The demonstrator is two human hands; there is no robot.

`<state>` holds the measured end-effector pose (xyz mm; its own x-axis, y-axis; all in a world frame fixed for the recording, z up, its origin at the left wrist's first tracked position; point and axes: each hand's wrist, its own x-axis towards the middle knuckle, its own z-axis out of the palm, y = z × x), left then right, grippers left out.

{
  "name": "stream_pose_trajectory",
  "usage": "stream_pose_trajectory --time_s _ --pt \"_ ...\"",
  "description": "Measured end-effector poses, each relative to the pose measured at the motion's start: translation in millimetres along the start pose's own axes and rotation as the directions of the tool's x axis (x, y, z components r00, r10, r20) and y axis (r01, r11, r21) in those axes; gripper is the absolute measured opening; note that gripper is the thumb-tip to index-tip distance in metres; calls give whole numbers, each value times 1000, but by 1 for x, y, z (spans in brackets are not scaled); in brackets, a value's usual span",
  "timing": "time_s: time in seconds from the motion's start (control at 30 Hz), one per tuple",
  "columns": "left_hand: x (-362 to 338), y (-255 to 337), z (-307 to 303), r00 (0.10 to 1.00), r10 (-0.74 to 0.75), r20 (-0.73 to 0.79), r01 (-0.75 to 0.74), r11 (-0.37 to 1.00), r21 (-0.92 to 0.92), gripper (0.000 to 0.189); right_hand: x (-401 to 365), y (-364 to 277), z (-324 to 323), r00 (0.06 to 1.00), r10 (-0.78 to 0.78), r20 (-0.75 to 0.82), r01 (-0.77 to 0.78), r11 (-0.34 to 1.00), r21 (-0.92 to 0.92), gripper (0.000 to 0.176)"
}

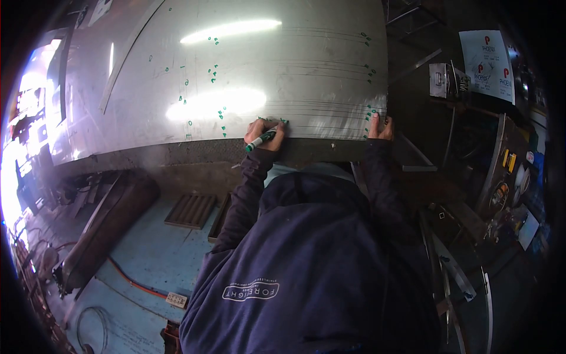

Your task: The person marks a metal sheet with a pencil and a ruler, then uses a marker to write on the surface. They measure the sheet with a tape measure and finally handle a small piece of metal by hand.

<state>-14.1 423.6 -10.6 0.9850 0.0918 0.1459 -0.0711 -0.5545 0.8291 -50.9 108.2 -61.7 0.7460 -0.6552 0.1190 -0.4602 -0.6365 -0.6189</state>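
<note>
A large shiny metal sheet [306,76] carries thin dark lines and small green marks. My left hand [265,134] rests at its near edge, fingers wrapped round a green and white marker [258,141]. The green end of the marker points down and left; its writing tip is hidden by the fingers. At the sheet's near right corner is my right hand [381,127], with the thumb on top and the other fingers curled at the edge, pinching it.
A long thin strip [131,56] lies on the sheet's left part. Below left are a ribbed block [190,210], a dark beam-like piece [109,227] and an orange cable [138,286]. At right stand a metal box [438,79], a printed white sheet [488,65] and a cluttered shelf [501,171].
</note>
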Motion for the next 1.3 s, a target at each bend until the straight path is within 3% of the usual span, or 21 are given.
stream_pose_trajectory --time_s 0.37,0.57,0.63,0.77,1.17,1.23,1.3 --pt "0 6 -2 997 57 47 -59 997 39 24 -1 8 4 1000 15 -2 -15 1000 21 54" --pt "-8 11 8 999 -43 -28 42 999 -35 23 -1 5 1 999 35 32 -37 999 39 54" --pt "-8 6 10 995 87 -39 -84 994 64 26 -1 7 3 999 31 19 -32 999 16 54" --pt "-9 1 12 996 72 -45 -69 996 52 26 -2 7 2 998 48 27 -49 999 16 53" --pt "-7 11 11 1000 1 22 -1 1000 16 24 0 9 4 1000 19 3 -19 999 26 54" --pt "-5 9 10 995 92 47 -94 995 44 24 -2 6 3 999 41 11 -41 999 25 54" --pt "-6 10 8 995 73 67 -76 996 45 24 -1 4 1 998 63 15 -64 998 24 55"
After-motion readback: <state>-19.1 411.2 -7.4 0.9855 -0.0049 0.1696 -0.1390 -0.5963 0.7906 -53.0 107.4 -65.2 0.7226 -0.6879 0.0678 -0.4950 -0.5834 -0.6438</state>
